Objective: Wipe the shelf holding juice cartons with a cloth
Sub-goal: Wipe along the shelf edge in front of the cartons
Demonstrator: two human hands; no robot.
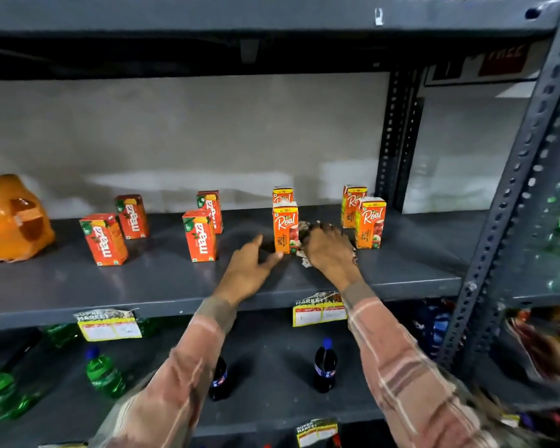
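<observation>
Both arms in plaid sleeves reach onto the grey shelf; the right hand presses down on a crumpled cloth, fingers curled closed over it, the cloth bunched on the shelf between two Real cartons; the nearer Real carton stands upright just left of the cloth, another just to the right, and two more sit behind them; the left hand rests beside the nearer carton, fingers spread open with the fingertips at its base, holding nothing; four Maaza cartons stand upright further left, well apart from the hands; an orange wrapped pack sits at the far left; bottles stand on the lower shelf.
</observation>
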